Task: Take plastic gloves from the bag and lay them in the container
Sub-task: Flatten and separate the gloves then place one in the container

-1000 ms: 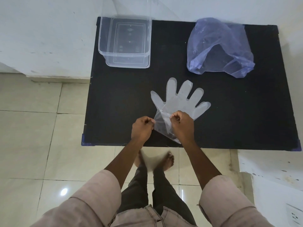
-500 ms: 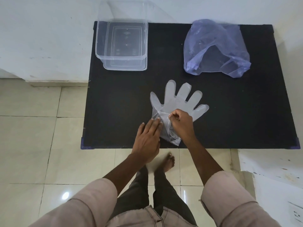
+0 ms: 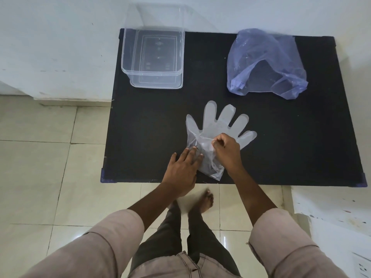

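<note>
Since a second ago my left hand (image 3: 183, 168) has let go of the cuff and flattened out, fingers spread and pressing down on the near left side of the plastic glove (image 3: 217, 135), while my right hand (image 3: 226, 148) has stayed pinched on the film at the middle of the palm. From the head camera, the glove lies flat on the black table (image 3: 291, 149) near the middle of its near edge, its five fingers fanned toward the far edge and its crumpled cuff end lying just inside the near edge between my two hands. Both hands are close together, touching the same glove. At the far left corner stands the clear container (image 3: 128, 71), whose left side overhangs the table's left edge. Toward the far right corner sits the bluish plastic bag (image 3: 265, 61), slumped with its mouth facing the near edge, well apart from the glove and from the container.
</note>
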`<action>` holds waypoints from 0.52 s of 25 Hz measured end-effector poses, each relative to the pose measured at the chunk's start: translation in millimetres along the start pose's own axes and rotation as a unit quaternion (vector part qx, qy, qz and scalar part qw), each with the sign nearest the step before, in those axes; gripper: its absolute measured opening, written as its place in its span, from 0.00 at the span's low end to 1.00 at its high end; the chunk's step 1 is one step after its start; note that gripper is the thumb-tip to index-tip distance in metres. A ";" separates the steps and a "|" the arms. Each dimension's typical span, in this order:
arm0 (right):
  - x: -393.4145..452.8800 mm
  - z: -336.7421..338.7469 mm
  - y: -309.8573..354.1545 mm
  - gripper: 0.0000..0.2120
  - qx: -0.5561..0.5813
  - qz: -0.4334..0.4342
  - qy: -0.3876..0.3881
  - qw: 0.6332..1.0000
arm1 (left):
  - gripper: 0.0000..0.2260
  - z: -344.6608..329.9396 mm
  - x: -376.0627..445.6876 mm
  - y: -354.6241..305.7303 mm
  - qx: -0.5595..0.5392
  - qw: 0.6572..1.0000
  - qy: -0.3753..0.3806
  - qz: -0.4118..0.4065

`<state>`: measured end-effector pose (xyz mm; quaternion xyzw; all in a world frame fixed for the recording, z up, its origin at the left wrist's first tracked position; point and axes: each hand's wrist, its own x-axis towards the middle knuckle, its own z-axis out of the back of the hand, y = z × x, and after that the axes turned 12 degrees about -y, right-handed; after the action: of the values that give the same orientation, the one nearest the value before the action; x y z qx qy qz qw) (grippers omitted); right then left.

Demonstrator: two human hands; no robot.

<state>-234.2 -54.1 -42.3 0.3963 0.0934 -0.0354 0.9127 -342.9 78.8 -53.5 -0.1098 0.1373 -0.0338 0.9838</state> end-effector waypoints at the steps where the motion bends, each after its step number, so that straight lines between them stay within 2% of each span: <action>1: 3.3 3.0 1.3 0.06 -0.002 0.001 -0.005 1.000 | 0.29 1.3 0.2 -0.9 0.001 1.000 0.003 -0.002; 7: 31.0 25.9 11.1 0.06 -0.042 0.007 -0.019 0.999 | 0.29 8.5 5.4 -9.8 -0.001 1.000 0.008 0.011; 13: 68.0 62.7 34.7 0.06 -0.099 0.071 -0.058 0.991 | 0.24 25.7 16.7 -9.4 0.013 1.000 0.020 0.004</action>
<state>-153.8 -75.5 11.0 0.3067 0.0152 0.0161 0.9516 -320.1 73.4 -31.7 -0.0954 0.1573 -0.0344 0.9823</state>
